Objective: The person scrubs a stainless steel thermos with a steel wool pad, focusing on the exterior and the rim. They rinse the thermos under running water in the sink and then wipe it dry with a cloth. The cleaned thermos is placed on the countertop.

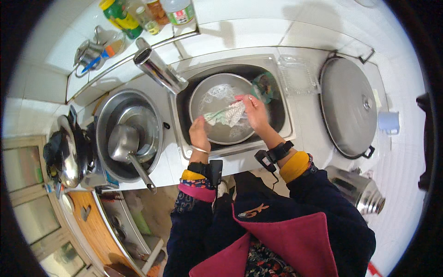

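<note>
A wet white and green cloth (226, 115) is stretched between my two hands over a round metal basin (194, 93). My left hand (199, 133) grips its left end near the basin's rim. Bunched in my right hand (255, 112) is the other end, above the basin's right side. Cloudy, sudsy water (221, 91) fills the basin, which sits inside a stainless steel sink (178, 128). Behind my right hand, a green mesh or plastic item (263, 86) lies in the sink; its exact kind is unclear. The chrome faucet (161, 71) stands at the sink's back left.
Left of the sink, a large metal basin (100, 138) holds a ladle (123, 145) and bowls. To the right lie a clear plastic tray (298, 76) and a large lidded pan (349, 107). Bottles (126, 19) line the back ledge. A blue mug (388, 123) stands far right.
</note>
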{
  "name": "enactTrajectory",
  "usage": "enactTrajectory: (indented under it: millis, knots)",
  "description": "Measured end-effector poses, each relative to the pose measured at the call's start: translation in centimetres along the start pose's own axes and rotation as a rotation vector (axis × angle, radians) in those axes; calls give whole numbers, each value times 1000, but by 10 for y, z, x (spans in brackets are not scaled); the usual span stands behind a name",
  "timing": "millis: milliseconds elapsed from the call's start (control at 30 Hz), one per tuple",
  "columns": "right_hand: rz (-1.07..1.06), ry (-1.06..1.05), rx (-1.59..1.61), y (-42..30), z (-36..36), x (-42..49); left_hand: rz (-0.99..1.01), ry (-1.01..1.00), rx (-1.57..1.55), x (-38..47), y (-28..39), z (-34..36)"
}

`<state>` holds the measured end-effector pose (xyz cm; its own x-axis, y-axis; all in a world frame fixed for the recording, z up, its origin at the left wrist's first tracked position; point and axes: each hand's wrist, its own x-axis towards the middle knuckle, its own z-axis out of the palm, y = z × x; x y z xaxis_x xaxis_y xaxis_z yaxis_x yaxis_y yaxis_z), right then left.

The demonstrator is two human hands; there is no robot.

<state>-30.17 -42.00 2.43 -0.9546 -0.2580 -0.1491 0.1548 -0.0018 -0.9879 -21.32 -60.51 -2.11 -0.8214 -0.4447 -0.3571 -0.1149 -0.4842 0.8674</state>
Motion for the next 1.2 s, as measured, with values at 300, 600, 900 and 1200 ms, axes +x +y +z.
enactTrajectory:
  millis: [300,600,900,1200]
  knots:
    - [151,20,-149,14,3,-140,49,-456,-82,-102,46,35]
    - [150,61,737,1,-45,-329,-367,-1022,155,-266,-3,65]
    - [149,827,320,32,-195,-501,4,-1319,751,-344,-50,152]
    - [-479,1046,-261,-73,-303,-552,650,-1216,533,-434,-65,350]
